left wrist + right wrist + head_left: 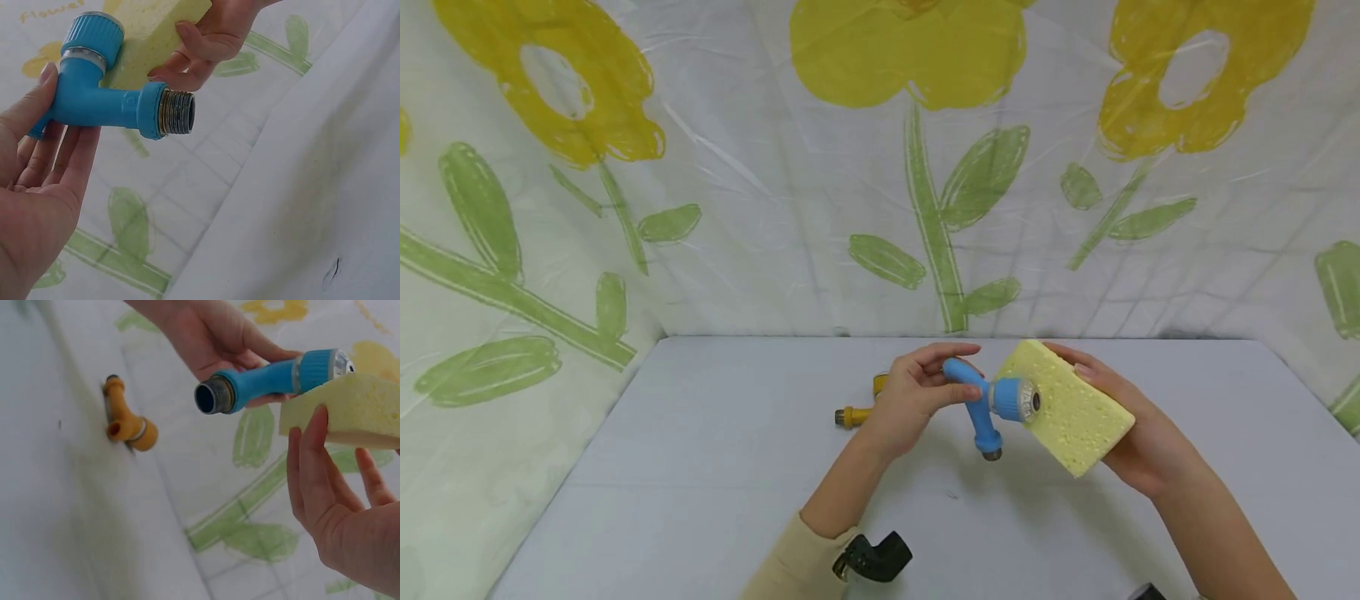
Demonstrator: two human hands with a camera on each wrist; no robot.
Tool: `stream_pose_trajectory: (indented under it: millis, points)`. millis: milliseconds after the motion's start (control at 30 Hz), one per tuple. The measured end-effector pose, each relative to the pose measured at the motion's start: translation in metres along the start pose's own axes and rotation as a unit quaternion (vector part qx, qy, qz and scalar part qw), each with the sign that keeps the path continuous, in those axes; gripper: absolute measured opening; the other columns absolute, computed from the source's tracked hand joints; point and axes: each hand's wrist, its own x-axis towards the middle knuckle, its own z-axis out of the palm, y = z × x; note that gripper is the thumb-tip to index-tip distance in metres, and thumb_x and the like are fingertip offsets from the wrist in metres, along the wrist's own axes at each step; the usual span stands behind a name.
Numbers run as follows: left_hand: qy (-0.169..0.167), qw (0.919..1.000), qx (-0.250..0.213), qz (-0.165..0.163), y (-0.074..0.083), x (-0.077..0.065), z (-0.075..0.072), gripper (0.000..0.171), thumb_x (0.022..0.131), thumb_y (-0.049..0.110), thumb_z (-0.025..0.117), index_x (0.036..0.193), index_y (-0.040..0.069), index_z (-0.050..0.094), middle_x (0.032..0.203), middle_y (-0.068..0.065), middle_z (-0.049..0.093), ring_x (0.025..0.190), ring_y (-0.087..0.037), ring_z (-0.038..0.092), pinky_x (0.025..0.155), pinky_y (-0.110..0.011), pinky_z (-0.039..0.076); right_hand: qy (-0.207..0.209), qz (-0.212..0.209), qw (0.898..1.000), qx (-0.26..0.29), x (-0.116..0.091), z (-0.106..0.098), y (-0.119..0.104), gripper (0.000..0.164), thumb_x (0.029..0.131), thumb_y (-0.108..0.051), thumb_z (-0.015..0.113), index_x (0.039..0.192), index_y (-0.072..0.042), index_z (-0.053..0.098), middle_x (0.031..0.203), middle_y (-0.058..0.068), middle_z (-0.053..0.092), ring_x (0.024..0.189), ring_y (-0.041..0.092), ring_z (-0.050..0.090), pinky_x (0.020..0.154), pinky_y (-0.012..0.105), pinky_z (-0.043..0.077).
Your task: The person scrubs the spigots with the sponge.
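A blue faucet (981, 412) with a ribbed knob and a threaded metal inlet is held up over the table by my left hand (910, 400), thumb on one side and fingers on the other. In the left wrist view the faucet's threads (178, 112) point right. My right hand (1138, 433) grips a pale yellow sponge (1078, 417) by its far side and edge. The sponge's broad face is against the faucet's knob end. From the right wrist view, my right fingers (315, 462) press the sponge (350, 412) from below.
An orange-yellow faucet (128, 419) lies on the white table (700, 500), partly behind my left hand in the head view. A white sheet (760, 208) printed with yellow flowers hangs behind the table. Black wrist gear (876, 557) sits at my left sleeve.
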Motion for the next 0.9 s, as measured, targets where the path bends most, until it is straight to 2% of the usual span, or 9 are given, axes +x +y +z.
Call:
stream_pose_trajectory:
  millis: [167,300,367,467,600,767,900]
  points:
    - [0.004,1.0000,-0.003,0.004,0.001,0.000,-0.001,0.035,0.093,-0.017,0.066,0.128,-0.017,0.059,0.096,0.010,0.074,0.085,-0.006,0.070,0.086,-0.024,0.061,0.011,0.012,1.000,-0.016,0.001,-0.001,0.000,0.048,0.117,-0.023,0.022,0.155,-0.032,0.050,0.133,-0.002,0.069,0.096,0.014,0.073,0.075,0.030,0.063]
    - [0.006,1.0000,0.000,0.007,0.000,0.000,-0.001,0.033,0.094,-0.015,0.066,0.127,-0.017,0.059,0.099,0.009,0.074,0.087,-0.006,0.070,0.087,-0.025,0.062,0.005,0.038,0.998,-0.050,-0.001,-0.002,-0.003,0.048,0.117,-0.023,0.023,0.154,-0.033,0.052,0.130,-0.003,0.071,0.096,0.013,0.073,0.076,0.031,0.062]
    - [-0.002,1.0000,0.003,0.007,0.000,0.000,-0.002,0.034,0.095,-0.015,0.065,0.127,-0.018,0.058,0.100,0.009,0.073,0.088,-0.006,0.070,0.087,-0.024,0.062,-0.004,0.043,0.997,-0.059,-0.001,-0.003,-0.005,0.048,0.117,-0.022,0.022,0.153,-0.032,0.052,0.129,-0.003,0.071,0.096,0.013,0.073,0.076,0.030,0.062]
    - [-0.022,0.9997,0.010,0.009,0.000,0.000,-0.003,0.032,0.096,-0.015,0.063,0.126,-0.021,0.055,0.099,0.010,0.073,0.089,-0.006,0.070,0.086,-0.023,0.061,-0.019,0.039,0.998,-0.042,-0.001,-0.003,-0.006,0.049,0.117,-0.021,0.021,0.154,-0.030,0.052,0.128,-0.002,0.072,0.096,0.013,0.074,0.076,0.030,0.063]
    - [-0.037,0.9991,0.013,0.016,0.001,-0.001,-0.006,0.030,0.094,-0.015,0.064,0.122,-0.021,0.055,0.097,0.011,0.074,0.089,-0.006,0.071,0.083,-0.022,0.060,-0.018,0.036,0.998,-0.041,0.000,-0.003,-0.004,0.049,0.117,-0.021,0.021,0.155,-0.031,0.051,0.129,-0.001,0.072,0.095,0.014,0.074,0.077,0.030,0.063]
    - [-0.044,0.9984,0.032,0.017,0.003,-0.001,-0.007,0.031,0.093,-0.012,0.069,0.121,-0.018,0.060,0.097,0.012,0.075,0.089,-0.007,0.071,0.084,-0.023,0.060,0.005,0.068,0.990,-0.123,-0.004,-0.004,-0.008,0.046,0.117,-0.020,0.028,0.152,-0.035,0.054,0.118,0.002,0.073,0.087,0.017,0.073,0.073,0.034,0.063]
    - [-0.041,0.9973,0.060,-0.006,0.001,-0.001,-0.006,0.030,0.093,-0.010,0.072,0.121,-0.015,0.063,0.100,0.009,0.076,0.089,-0.008,0.070,0.085,-0.024,0.060,0.030,0.082,0.971,-0.221,-0.008,0.000,-0.014,0.042,0.115,-0.019,0.040,0.152,-0.031,0.056,0.120,0.006,0.072,0.084,0.023,0.073,0.073,0.038,0.063]
